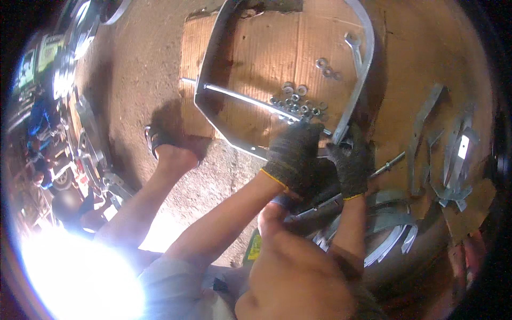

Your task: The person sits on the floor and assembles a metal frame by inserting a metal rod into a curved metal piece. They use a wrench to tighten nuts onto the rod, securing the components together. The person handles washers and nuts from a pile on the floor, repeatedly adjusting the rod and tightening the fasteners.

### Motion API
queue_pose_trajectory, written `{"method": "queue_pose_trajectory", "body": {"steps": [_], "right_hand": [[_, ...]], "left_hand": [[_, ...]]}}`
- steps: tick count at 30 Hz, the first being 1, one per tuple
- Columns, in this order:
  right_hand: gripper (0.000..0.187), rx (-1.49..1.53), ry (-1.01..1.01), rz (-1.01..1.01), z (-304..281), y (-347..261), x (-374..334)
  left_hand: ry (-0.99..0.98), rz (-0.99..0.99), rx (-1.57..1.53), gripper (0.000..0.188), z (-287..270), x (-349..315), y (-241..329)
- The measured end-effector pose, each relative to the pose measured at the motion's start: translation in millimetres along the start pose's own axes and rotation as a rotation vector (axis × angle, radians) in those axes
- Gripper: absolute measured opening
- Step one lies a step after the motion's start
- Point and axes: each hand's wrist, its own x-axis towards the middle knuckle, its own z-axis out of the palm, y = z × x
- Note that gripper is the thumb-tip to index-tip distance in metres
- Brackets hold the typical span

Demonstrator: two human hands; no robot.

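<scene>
Cardboard (256,48) covers rough floor (128,58) beneath a frame (370,32); whether gloved fingers (306,132) pinch is unclear.

We see cardboard (261,50) on a rough floor (128,69). To our right lie bent metal strips (425,117); near right, curved strips (388,244). On the left, we notice a wheel (63,179) near a blurred person (88,207).

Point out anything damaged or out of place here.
The cardboard looks torn: its far edge is ragged beside a dark patch. Nuts lie loose in an untidy cluster inside the metal frame, though perhaps deliberately.
</scene>
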Motion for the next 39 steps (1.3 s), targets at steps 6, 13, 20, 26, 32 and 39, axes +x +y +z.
{"method": "queue_pose_trajectory", "body": {"steps": [6,13,20,26,32,39], "right_hand": [[0.088,0.046,-0.059,0.065,14.1,-10.2,-6.6],[0.086,-0.079,0.009,0.031,21.7,-5.8,0.2],[0.079,0.011,0.047,0.086,22.3,-7.3,-2.1],[0.078,0.31,0.015,0.215,21.9,-16.6,-2.5],[0.083,0.201,0.02,0.174,19.5,-15.0,-2.6],[0.078,0.052,0.003,0.065,28.3,-6.4,-2.0]], "left_hand": [[0.437,0.228,0.339,0.039,15.4,12.0,-60.5],[0.455,0.391,0.377,0.026,4.0,44.5,-63.3],[0.126,0.372,0.358,0.031,-11.7,58.3,-55.1],[0.12,0.517,0.362,0.032,-13.0,57.9,-48.7],[0.049,0.503,0.333,0.023,-7.1,55.8,-44.6],[-0.11,0.423,0.379,0.012,-17.1,59.0,-34.9]]}}
